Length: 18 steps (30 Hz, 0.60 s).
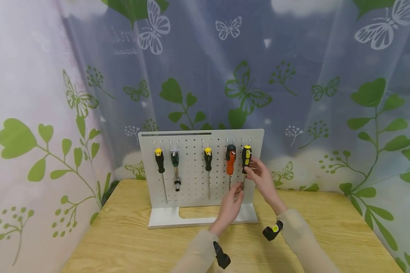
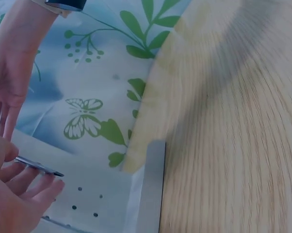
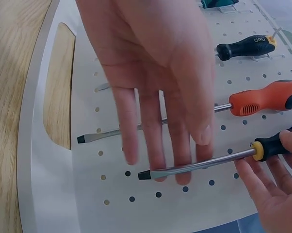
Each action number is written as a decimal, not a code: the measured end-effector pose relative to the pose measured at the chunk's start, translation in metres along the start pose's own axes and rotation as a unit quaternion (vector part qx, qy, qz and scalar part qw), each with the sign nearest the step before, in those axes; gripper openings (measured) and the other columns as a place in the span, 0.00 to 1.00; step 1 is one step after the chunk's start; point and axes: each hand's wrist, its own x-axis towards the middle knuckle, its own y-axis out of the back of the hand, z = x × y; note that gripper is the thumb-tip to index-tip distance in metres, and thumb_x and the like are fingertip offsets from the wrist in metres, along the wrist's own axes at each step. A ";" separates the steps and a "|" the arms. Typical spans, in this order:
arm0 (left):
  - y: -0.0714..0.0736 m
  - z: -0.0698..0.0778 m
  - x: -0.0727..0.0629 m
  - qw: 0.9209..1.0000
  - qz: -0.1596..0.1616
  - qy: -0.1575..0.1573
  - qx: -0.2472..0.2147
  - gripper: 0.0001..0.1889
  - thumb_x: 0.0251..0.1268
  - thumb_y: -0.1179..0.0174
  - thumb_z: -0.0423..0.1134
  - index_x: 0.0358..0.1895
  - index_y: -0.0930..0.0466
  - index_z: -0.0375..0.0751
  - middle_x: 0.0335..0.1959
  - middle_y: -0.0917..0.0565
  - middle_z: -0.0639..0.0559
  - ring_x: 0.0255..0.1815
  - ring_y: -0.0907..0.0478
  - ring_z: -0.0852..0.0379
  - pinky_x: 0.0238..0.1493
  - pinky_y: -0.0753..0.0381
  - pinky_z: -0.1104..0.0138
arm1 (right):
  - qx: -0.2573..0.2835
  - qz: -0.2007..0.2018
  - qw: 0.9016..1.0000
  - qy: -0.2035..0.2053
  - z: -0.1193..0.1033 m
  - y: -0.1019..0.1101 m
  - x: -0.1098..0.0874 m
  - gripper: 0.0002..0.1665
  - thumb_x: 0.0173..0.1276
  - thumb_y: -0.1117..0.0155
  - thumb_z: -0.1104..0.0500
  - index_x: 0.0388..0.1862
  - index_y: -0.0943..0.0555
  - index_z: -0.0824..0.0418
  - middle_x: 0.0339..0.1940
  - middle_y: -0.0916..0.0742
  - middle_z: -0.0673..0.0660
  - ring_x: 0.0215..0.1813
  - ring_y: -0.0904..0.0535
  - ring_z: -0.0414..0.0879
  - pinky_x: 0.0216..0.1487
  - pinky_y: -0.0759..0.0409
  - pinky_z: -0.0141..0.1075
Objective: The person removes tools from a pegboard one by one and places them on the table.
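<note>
In the head view the left hand (image 1: 229, 206) hides the lower shaft of the black-and-yellow screwdriver with a slim metal shaft (image 1: 247, 157); its dark flat tip shows in the right wrist view, while the left wrist view leaves its handle out of sight. Its long axis runs nearly upright, tip toward the base, beside the right edge of the white perforated pegboard (image 1: 194, 182). The right hand (image 1: 262, 182) pinches the handle's lower end between thumb and fingers. The left fingers lie extended behind the shaft, ungripped. Whether the hook bears weight, I cannot tell.
</note>
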 end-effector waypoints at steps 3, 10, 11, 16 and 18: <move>-0.004 0.002 0.003 0.999 0.029 0.011 -0.015 0.17 0.80 0.49 0.34 0.64 0.26 0.32 0.57 0.17 0.39 0.56 0.18 0.45 0.57 0.16 0.59 | -0.008 0.000 1.000 0.005 -0.001 0.001 0.001 0.29 0.78 0.40 0.59 0.72 0.33 0.69 0.62 0.21 0.72 0.58 0.19 0.57 0.51 0.15 0.30; -0.007 0.008 0.009 0.996 0.074 0.028 -0.044 0.10 0.73 0.40 0.32 0.53 0.18 0.34 0.46 0.13 0.43 0.45 0.14 0.50 0.45 0.14 0.70 | -0.012 0.005 1.000 0.006 -0.008 0.003 0.004 0.29 0.78 0.40 0.59 0.71 0.33 0.70 0.63 0.21 0.71 0.50 0.20 0.35 0.52 0.18 0.27; -0.007 0.008 0.009 0.996 0.077 0.028 -0.045 0.09 0.73 0.40 0.32 0.52 0.18 0.34 0.45 0.13 0.44 0.44 0.14 0.51 0.44 0.14 0.71 | -0.010 0.004 1.000 0.005 -0.009 0.003 0.005 0.29 0.77 0.40 0.59 0.71 0.33 0.70 0.63 0.21 0.71 0.49 0.20 0.33 0.51 0.18 0.27; -0.006 0.010 0.011 0.995 0.080 0.032 -0.056 0.07 0.71 0.38 0.32 0.49 0.17 0.35 0.43 0.13 0.45 0.41 0.14 0.54 0.41 0.15 0.74 | 0.000 0.001 1.000 -0.006 -0.013 0.006 0.005 0.30 0.77 0.39 0.60 0.71 0.33 0.70 0.64 0.22 0.71 0.47 0.21 0.28 0.50 0.19 0.25; -0.006 0.011 0.011 0.994 0.076 0.033 -0.065 0.07 0.71 0.38 0.31 0.48 0.17 0.35 0.43 0.13 0.45 0.40 0.14 0.54 0.41 0.15 0.75 | 0.009 0.001 1.000 -0.007 -0.014 0.007 0.004 0.29 0.77 0.39 0.61 0.71 0.33 0.71 0.64 0.22 0.72 0.46 0.21 0.27 0.50 0.19 0.25</move>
